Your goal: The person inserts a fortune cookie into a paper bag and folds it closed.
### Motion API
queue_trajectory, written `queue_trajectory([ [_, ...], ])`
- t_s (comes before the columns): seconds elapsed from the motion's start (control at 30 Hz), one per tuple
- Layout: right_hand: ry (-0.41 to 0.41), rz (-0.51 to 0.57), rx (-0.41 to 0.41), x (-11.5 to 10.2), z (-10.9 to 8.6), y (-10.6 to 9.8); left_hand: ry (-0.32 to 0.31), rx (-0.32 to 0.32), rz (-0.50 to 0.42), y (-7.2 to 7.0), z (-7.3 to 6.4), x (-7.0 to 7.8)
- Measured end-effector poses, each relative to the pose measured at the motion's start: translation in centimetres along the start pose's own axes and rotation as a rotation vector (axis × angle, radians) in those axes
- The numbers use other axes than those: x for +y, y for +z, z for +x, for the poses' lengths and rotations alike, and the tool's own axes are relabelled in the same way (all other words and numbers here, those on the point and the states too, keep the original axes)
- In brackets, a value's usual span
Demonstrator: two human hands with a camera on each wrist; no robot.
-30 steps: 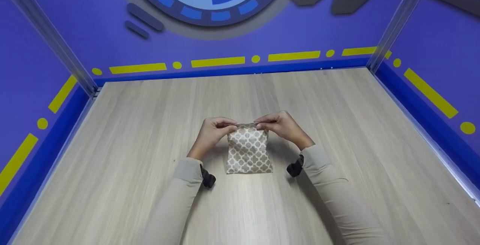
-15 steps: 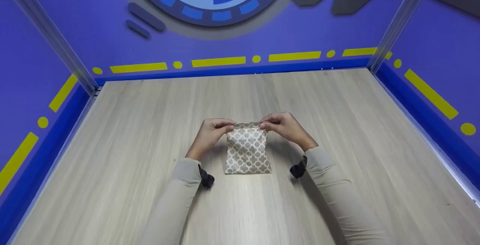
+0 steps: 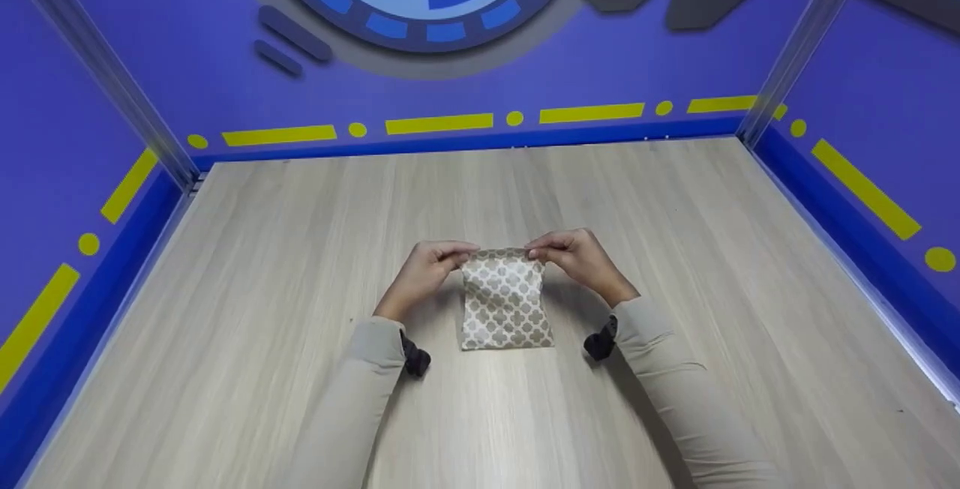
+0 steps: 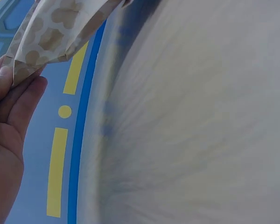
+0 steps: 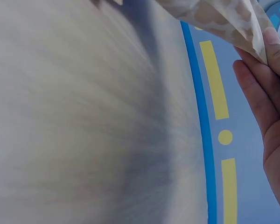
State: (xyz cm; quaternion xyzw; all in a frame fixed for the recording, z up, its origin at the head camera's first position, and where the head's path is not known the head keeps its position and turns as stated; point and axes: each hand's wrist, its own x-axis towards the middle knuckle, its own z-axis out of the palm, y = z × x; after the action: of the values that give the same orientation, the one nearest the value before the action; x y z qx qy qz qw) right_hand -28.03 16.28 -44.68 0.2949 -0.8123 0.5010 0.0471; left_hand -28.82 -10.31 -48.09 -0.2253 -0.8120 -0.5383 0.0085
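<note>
A small paper bag [image 3: 504,305] with a white and tan quatrefoil pattern stands in the middle of the head view, its top edge between my two hands. My left hand [image 3: 427,271] pinches the top left corner between thumb and fingers. At the top right corner my right hand [image 3: 581,256] does the same. The left wrist view has the patterned paper [image 4: 51,39] creased above the thumb, and the other fingers lie behind it. In the right wrist view a pointed fold of the bag [image 5: 242,32] sits under the thumb. Whatever the bag may contain is hidden.
The bag is over a light wood-grain table [image 3: 300,249]. Blue panels with yellow markings [image 3: 439,124] rise along the back and both sides, with clear posts [image 3: 806,46] at the corners. Black wrist cameras [image 3: 600,343] hang under both beige sleeves [image 3: 675,391].
Both hands have come slightly toward the body and moved a little right with the bag. The right hand has slid outward from near the middle of the top edge to its corner.
</note>
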Motion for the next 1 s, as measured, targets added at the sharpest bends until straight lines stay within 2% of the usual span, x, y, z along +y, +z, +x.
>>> queue_trajectory([
  [0.13,0.024,-0.003,-0.015,-0.4,-0.2,-0.3,-0.004,0.054,0.001,0.2,0.1,-0.1],
  [0.33,0.104,0.021,-0.055,0.0,-0.1,-0.7,-0.009,0.176,0.031,0.2,0.2,0.1],
  [0.4,0.125,-0.005,-0.039,0.4,0.0,-0.7,-0.008,0.207,0.049,0.3,0.3,0.1],
  [0.5,0.164,-0.024,0.025,1.9,0.2,-0.6,-0.009,0.243,0.063,0.5,0.5,0.2],
  [0.6,0.205,-0.012,0.087,3.6,0.3,-0.5,-0.009,0.261,0.084,0.7,0.6,0.1],
  [0.77,0.229,-0.023,0.119,4.2,0.5,-0.3,-0.022,0.251,0.152,1.1,0.9,0.0],
  [1.0,0.28,-0.012,0.12,4.1,1.2,-0.1,-0.124,0.255,0.187,1.4,1.4,0.1],
])
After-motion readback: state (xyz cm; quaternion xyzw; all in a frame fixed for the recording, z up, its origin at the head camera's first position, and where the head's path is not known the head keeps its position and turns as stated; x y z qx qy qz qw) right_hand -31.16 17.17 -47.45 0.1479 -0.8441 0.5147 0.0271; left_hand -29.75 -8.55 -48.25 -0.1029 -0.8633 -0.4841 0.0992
